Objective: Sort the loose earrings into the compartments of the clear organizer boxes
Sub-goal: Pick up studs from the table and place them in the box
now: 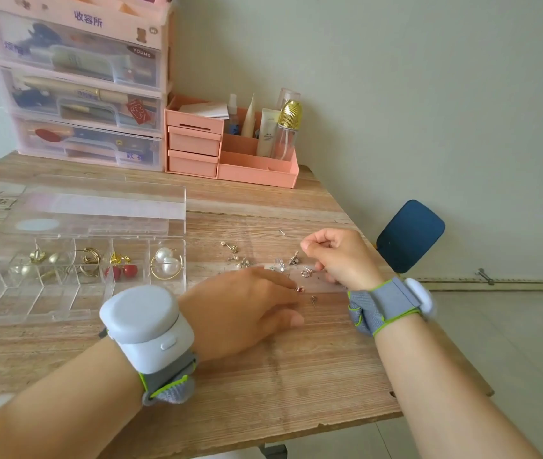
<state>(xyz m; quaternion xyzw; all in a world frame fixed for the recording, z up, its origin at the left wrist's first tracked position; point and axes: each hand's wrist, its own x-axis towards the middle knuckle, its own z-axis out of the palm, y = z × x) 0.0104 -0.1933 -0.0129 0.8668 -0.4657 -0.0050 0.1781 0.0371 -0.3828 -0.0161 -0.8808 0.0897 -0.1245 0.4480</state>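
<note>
The clear organizer box [64, 293] lies at the left of the wooden table with its lid [97, 210] folded back. Its rear compartments hold gold studs [39, 256], gold hoops [89, 258], red drops [124, 270] and pearl hoops [165, 263]. Loose small earrings [235, 255] are scattered right of the box. My left hand [246, 309] lies flat, its fingertips touching a pink earring [299, 289]. Another stud [313, 298] lies just beside it. My right hand [339, 256] hovers above the loose studs [306, 271], thumb and forefinger pinching something tiny, barely visible.
A pink drawer tower [78, 87] stands at the back left. A coral desk organizer [230, 154] with bottles stands beside it. A dark blue chair seat [409, 235] sits past the table's right edge. The front edge of the table runs below my forearms.
</note>
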